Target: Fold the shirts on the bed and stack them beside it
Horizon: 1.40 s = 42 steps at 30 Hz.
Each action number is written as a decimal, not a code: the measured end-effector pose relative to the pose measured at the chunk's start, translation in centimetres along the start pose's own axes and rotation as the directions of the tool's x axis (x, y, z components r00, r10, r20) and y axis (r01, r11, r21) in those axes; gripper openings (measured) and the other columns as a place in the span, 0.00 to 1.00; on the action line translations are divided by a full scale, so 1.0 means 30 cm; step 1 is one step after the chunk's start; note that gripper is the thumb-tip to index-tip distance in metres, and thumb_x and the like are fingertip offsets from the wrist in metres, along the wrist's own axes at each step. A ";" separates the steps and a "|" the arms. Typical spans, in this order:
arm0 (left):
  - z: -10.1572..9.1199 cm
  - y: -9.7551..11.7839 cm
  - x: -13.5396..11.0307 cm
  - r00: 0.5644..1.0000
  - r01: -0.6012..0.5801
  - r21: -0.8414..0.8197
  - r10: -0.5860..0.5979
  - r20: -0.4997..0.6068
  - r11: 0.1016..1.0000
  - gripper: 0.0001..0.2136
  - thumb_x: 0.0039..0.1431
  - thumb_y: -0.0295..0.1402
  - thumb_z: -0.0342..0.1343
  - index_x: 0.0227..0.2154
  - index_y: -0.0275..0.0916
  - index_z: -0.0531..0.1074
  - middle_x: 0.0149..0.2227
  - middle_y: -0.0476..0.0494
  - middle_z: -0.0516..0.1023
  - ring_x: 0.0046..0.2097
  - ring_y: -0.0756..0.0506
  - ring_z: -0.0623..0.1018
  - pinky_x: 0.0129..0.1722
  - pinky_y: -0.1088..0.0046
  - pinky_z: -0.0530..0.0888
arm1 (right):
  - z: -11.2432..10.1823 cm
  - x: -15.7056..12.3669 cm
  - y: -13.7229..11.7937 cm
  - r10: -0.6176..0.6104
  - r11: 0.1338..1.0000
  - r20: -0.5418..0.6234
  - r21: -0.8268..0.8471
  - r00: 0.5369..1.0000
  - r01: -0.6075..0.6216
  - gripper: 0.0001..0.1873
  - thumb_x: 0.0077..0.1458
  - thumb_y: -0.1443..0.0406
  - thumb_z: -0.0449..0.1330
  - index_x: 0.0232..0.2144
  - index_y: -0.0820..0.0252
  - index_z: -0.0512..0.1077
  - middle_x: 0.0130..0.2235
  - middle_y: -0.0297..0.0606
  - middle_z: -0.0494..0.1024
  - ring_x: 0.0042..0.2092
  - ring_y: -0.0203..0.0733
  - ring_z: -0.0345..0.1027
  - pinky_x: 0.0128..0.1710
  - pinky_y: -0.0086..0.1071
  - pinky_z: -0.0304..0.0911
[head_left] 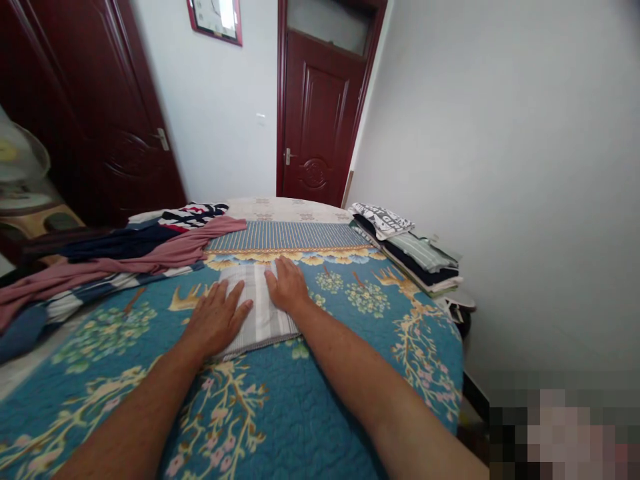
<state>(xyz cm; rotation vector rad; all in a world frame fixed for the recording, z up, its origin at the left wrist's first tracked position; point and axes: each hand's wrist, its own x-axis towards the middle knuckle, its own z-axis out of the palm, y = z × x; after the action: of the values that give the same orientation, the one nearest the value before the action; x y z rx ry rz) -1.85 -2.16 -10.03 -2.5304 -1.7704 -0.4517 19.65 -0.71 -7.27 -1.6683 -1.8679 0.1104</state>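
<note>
A folded cloth (260, 303) with grey and white stripes lies flat on the blue patterned bedspread (330, 387); whether it is a garment I cannot tell. My left hand (216, 318) rests on its left part, fingers spread and pointing away from me. On the upper right part lies my right hand (287, 285), flat with fingers stretched out. Neither hand grips the cloth; both press lightly on or touch its top. Part of the cloth is hidden under the hands.
Loose clothes, among them a pink garment (165, 257) and a navy one (117, 245), are heaped on the left. A stack of folded clothes (415, 250) stands at the right edge by the wall. A fan (20, 157) is at far left; dark red doors (320, 113) stand behind.
</note>
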 end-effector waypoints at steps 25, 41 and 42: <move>-0.119 0.025 -0.102 0.964 0.266 0.061 -0.266 -0.020 0.962 0.28 0.75 0.41 0.38 0.70 0.36 0.65 0.72 0.28 0.66 0.73 0.27 0.63 0.67 0.37 0.63 | -0.167 -0.386 0.038 -0.107 0.994 0.176 -0.009 0.979 0.111 0.35 0.72 0.51 0.53 0.74 0.60 0.62 0.73 0.57 0.64 0.74 0.64 0.54 0.73 0.62 0.44; -0.096 0.273 -0.130 0.983 -0.180 -0.059 0.182 0.028 0.982 0.48 0.54 0.56 0.65 0.72 0.35 0.60 0.74 0.23 0.61 0.75 0.25 0.61 0.72 0.44 0.59 | -0.180 -0.274 0.054 0.031 0.956 0.109 0.288 0.994 -0.062 0.30 0.66 0.60 0.57 0.68 0.58 0.69 0.50 0.42 0.84 0.52 0.49 0.77 0.59 0.40 0.67; -0.086 0.294 -0.133 0.987 -0.155 -0.036 0.156 0.025 0.987 0.49 0.54 0.56 0.65 0.73 0.35 0.59 0.75 0.21 0.60 0.75 0.25 0.60 0.72 0.43 0.58 | -0.179 -0.275 0.055 0.015 0.929 0.117 0.366 0.993 -0.057 0.30 0.66 0.60 0.57 0.68 0.58 0.70 0.49 0.41 0.85 0.50 0.47 0.78 0.57 0.39 0.69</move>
<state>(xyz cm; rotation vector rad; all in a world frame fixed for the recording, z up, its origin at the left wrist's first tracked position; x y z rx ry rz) 4.46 -9.42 -7.23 -2.6845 -1.5701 -0.4457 23.80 -9.78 -6.91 -1.4574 -1.7639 0.5483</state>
